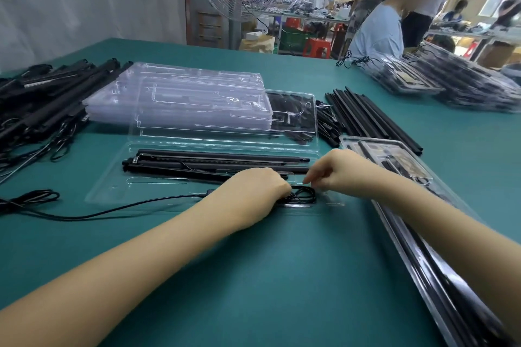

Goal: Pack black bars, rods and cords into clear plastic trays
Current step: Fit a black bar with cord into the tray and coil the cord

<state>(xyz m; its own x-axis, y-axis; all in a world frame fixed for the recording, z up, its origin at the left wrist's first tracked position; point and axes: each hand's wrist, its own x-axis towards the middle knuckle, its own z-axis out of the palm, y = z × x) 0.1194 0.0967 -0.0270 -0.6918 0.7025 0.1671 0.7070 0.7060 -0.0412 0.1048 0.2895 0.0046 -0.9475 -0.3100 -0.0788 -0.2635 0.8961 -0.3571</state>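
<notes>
Pinching coiled cord at tray — left hand, seemingly right hand too.

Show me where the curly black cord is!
Head view, centre: the coiled cord lies at the near edge of the open clear tray, between the left hand and the right hand, just in front of the black bars.

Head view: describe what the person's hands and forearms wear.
Nothing is worn. The left hand and right hand are bare: no gloves, no ring on the parts that show. The left forearm and right forearm are bare to the frame's edge: no sleeve, watch or bracelet.
</notes>
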